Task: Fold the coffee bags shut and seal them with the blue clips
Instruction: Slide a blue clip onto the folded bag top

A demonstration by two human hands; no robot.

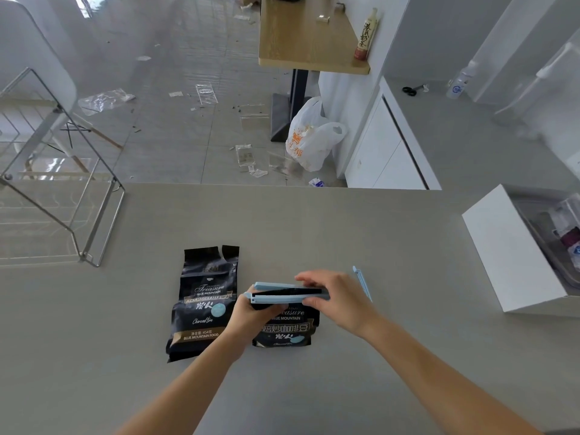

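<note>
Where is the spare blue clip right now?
In the head view the spare blue clip lies on the grey counter, right of the right hand, left of the white box.

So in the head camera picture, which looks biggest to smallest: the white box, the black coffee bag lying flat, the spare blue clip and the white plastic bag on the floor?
1. White cardboard box
2. Black coffee bag lying flat
3. White plastic bag on the floor; it is farther away, so its rank against the coffee bag is unsure
4. Spare light-blue plastic clip
</note>
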